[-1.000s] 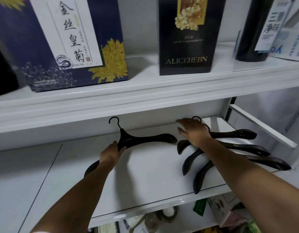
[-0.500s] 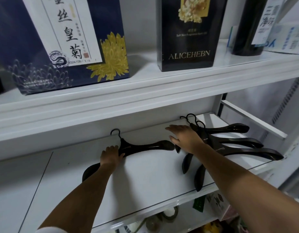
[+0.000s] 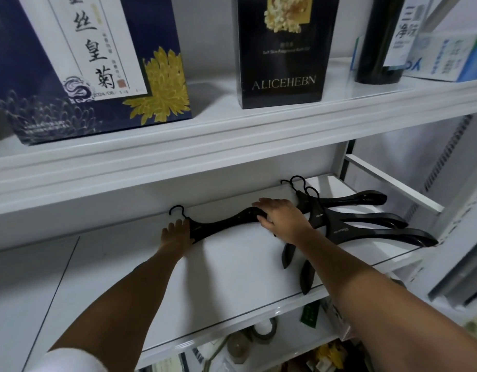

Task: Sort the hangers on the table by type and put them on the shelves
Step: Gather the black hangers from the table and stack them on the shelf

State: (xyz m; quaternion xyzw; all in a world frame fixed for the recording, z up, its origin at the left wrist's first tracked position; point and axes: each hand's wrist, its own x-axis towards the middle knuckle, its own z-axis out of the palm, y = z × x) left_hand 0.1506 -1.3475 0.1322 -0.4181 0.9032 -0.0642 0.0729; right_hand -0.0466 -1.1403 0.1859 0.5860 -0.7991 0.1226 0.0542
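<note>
A single black hanger (image 3: 226,224) lies on the white middle shelf (image 3: 232,272), hook pointing to the back wall. My left hand (image 3: 177,234) holds it at the neck and hides its left arm. My right hand (image 3: 283,220) has the hanger's right end between thumb and fingers. Just right of that hand, a fanned pile of three matching black hangers (image 3: 366,226) rests on the same shelf, hooks together at the back.
The upper shelf carries a dark blue box (image 3: 84,63), a black box (image 3: 283,49), a dark bottle (image 3: 379,49) and a pale carton (image 3: 452,57). A white upright (image 3: 344,159) closes the shelf's right side. Small clutter (image 3: 258,336) sits on the shelf below.
My right hand left the pile of hangers and moved left onto the single hanger's right end. My left hand slid up from the hanger's left arm to its neck.
</note>
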